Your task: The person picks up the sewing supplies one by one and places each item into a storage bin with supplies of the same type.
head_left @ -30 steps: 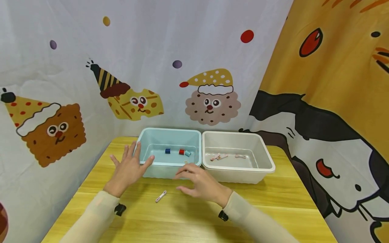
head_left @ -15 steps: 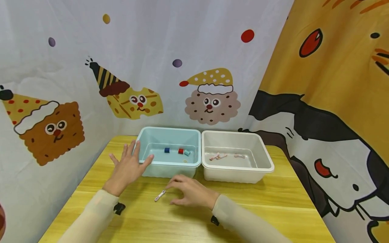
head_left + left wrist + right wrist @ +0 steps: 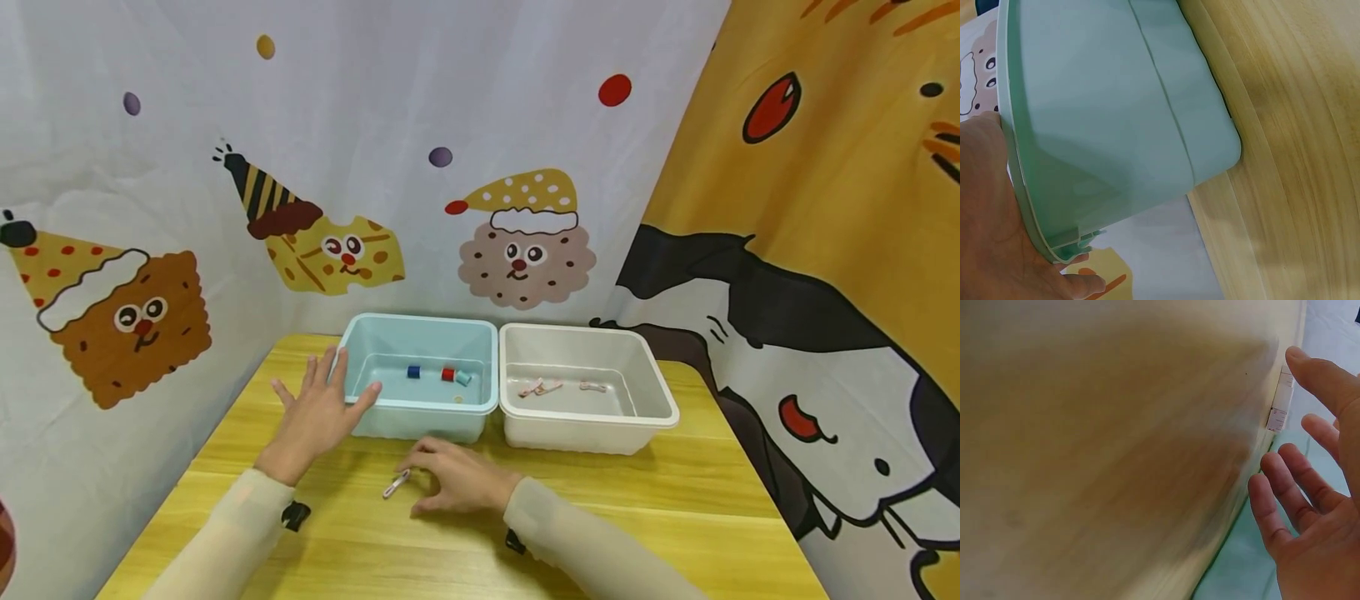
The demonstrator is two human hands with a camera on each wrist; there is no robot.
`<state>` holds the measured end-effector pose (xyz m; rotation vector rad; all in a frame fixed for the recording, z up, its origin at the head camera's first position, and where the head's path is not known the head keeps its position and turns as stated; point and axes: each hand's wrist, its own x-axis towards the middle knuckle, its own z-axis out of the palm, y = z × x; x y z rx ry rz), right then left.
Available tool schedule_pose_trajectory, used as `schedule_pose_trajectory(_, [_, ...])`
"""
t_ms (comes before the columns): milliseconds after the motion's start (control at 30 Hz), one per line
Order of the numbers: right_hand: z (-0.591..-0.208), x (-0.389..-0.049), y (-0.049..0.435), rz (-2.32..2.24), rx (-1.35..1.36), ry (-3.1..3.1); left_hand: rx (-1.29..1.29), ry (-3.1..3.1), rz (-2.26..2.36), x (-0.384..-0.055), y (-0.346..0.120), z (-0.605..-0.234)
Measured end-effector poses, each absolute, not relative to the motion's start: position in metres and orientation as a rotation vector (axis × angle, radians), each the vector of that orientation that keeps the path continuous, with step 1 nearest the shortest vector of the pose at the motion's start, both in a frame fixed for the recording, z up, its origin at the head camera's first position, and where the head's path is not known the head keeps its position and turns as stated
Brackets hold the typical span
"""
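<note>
My left hand (image 3: 318, 417) rests with spread fingers on the left front corner of the light blue bin (image 3: 420, 422); the left wrist view shows it along the rim of that bin (image 3: 1097, 112). On the table before the bin lies a small pale pink and white clip (image 3: 395, 485), shaped like a clothespin. My right hand (image 3: 461, 477) is just right of the clip, fingertips close to its far end and thumb apart. In the right wrist view the fingers are loosely bent beside the clip (image 3: 1279, 403), with nothing gripped. Whether a fingertip touches it is hard to tell.
Inside the blue bin lie a dark blue cylinder (image 3: 413, 372), a red one (image 3: 447, 375) and a light blue one (image 3: 462, 378). A white bin (image 3: 577, 431) stands against its right side, holding pinkish clips (image 3: 540, 388). A printed curtain (image 3: 360, 100) hangs behind the wooden table (image 3: 360, 558).
My right hand has come down and left from beside the blue bin's front rim to the clip on the table. The left hand stays on the bin's corner.
</note>
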<state>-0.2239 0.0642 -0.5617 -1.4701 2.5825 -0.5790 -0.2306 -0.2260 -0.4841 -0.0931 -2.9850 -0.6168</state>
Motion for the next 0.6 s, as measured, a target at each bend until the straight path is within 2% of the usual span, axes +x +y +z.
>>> schedule_pose_trajectory(600, [-0.561,-0.231,0.045,-0.500,-1.436,2.577,-0.081,-2.991,-0.605,-0.230,-0.225,-0.483])
